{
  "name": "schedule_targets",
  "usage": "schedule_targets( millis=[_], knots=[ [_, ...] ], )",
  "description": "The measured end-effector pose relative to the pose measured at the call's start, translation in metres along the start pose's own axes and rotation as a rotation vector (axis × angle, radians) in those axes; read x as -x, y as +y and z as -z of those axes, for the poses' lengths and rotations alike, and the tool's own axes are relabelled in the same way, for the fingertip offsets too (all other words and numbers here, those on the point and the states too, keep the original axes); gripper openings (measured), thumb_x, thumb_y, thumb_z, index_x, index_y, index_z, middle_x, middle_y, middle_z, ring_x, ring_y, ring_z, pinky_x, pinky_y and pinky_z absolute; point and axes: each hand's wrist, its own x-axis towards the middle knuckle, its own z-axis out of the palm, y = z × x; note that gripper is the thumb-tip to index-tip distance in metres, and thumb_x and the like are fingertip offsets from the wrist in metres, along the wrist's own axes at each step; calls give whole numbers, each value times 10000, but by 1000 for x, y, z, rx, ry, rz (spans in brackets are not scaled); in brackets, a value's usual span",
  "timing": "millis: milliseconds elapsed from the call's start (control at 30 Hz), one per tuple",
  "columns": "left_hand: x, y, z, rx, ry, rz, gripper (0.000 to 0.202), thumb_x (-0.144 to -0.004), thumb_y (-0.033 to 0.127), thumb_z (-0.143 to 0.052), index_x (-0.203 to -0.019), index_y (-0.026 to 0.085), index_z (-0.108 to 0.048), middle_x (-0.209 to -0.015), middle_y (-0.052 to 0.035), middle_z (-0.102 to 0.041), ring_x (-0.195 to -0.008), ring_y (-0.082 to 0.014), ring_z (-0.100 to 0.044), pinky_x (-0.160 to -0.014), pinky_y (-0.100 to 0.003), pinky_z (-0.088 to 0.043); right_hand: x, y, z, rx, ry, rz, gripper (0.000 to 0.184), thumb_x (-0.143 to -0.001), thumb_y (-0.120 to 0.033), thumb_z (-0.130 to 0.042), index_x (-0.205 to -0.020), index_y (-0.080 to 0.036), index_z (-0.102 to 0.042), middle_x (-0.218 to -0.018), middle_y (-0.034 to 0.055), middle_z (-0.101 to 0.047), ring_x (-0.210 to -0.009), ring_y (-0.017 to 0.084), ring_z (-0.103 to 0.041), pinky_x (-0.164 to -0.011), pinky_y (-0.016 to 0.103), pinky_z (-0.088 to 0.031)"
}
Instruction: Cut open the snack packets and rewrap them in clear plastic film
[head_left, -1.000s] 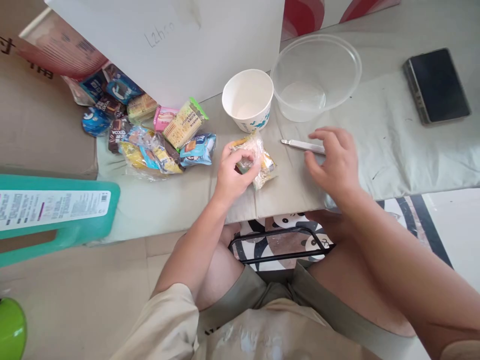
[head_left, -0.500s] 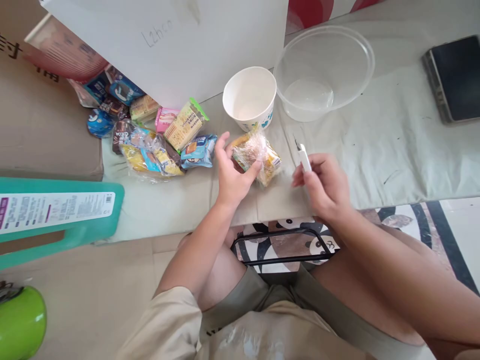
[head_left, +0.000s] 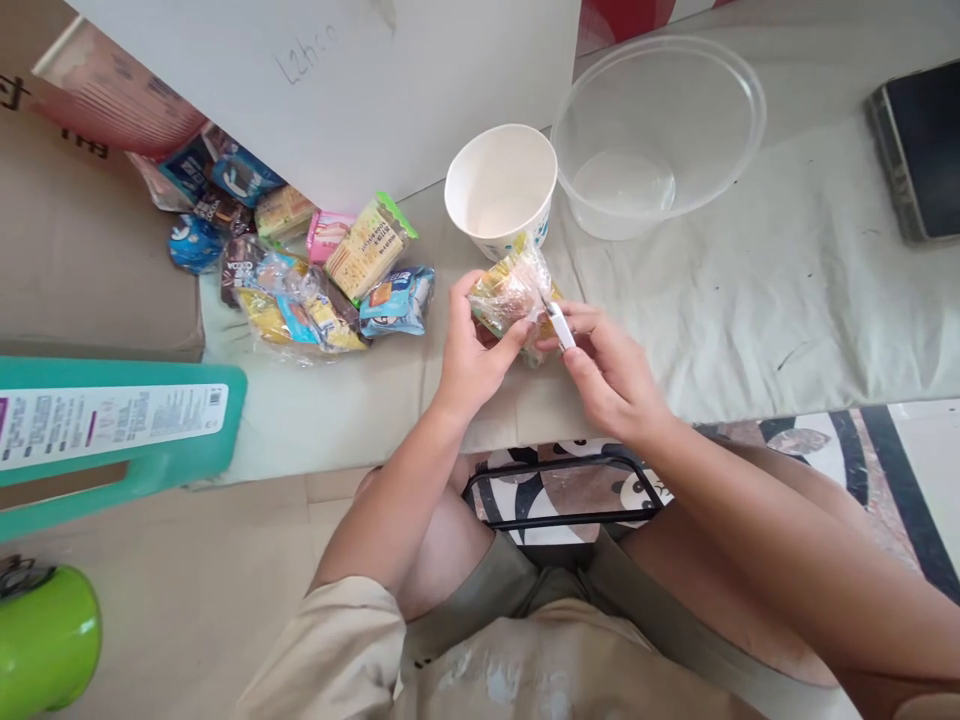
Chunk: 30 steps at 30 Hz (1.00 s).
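My left hand (head_left: 472,345) grips a clear-wrapped snack packet (head_left: 508,292) with yellow print, held just above the cloth-covered table (head_left: 750,300). My right hand (head_left: 604,365) is closed around a small white-handled knife (head_left: 559,325), its tip touching the packet's right side. A white paper cup (head_left: 500,190) stands just behind the packet. To the cup's right sits a clear plastic bowl (head_left: 660,135).
A pile of several wrapped snacks (head_left: 315,270) lies to the left, beside a white box (head_left: 337,90). A dark phone (head_left: 919,145) rests at the far right. A teal container (head_left: 112,430) and a green object (head_left: 41,650) are at the left. A panda-print stool (head_left: 570,490) shows between my knees.
My right hand picked the knife off the table and brought it left to the packet. My left hand lifted and turned the packet slightly.
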Motion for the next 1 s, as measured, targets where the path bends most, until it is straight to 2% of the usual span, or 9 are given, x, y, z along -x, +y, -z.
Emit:
schedule_targets(
  millis=[67, 133, 167, 233, 400, 600, 800, 1000],
  knots=[
    [0, 2, 1, -34, 25, -27, 632, -910, 661, -681, -1356, 327, -383, -1212, -60, -594, -1052, -201, -679, -900, -337, -569, -1, -1, -1, 74, 23, 50, 187, -1029, -351, -529, -1019, -229, -671, -1261, 131, -728, -1212, 271, -682, -805, 372, -559],
    [0, 4, 1, -85, 72, -40, 624, -911, 671, -672, -1347, 322, -393, -1211, -61, -595, -1074, -211, -672, -930, -354, -558, -2, -2, -2, 126, 41, 11, 176, -1001, -334, -556, -1027, -218, -685, -1008, 91, -752, -899, 212, -703, -678, 327, -506],
    [1, 5, 1, -112, 97, -44, 621, -912, 677, -665, -1343, 318, -400, -1212, -63, -595, -1089, -217, -667, -947, -363, -552, -3, -3, -2, 142, 47, -34, 182, -991, -329, -561, -1033, -211, -693, -879, 57, -727, -740, 173, -651, -627, 310, -469],
    [1, 7, 1, -156, 140, -53, 609, -915, 687, -653, -1332, 310, -421, -1205, -64, -597, -1100, -222, -662, -963, -373, -546, -4, -4, -2, 157, 52, -127, 202, -979, -321, -554, -1032, -199, -707, -700, -5, -637, -571, 126, -520, -579, 292, -412],
    [1, 13, 3, -199, 189, -84, 585, -915, 689, -650, -1314, 296, -481, -1189, -63, -609, -1080, -217, -658, -939, -365, -558, -8, -9, 0, 142, 9, -267, 234, -929, -348, -564, -885, -188, -729, -588, -35, -532, -524, 104, -446, -557, 283, -359],
    [0, 19, 9, -233, 267, -126, 586, -918, 700, -629, -1297, 273, -499, -1195, -73, -624, -1115, -229, -657, -995, -400, -559, -10, -12, 1, -26, -74, -406, 304, -929, -401, -543, -838, -181, -732, -606, -16, -609, -493, 103, -459, -516, 276, -365],
    [-5, 13, 17, -170, 340, -134, 643, -876, 702, -674, -1316, 279, -471, -1212, -81, -614, -1194, -260, -649, -1036, -433, -556, -9, -14, 3, 54, -111, -362, 301, -929, -395, -548, -825, -174, -724, -610, -10, -610, -509, 105, -485, -536, 271, -377],
    [-11, 3, 26, -97, 426, -112, 727, -777, 754, -739, -1273, 277, -506, -1202, -70, -613, -1256, -286, -625, -1091, -474, -527, -8, -17, 7, 185, -131, -279, 309, -914, -360, -509, -854, -167, -743, -550, -27, -519, -479, 99, -415, -527, 278, -333]
  ],
)
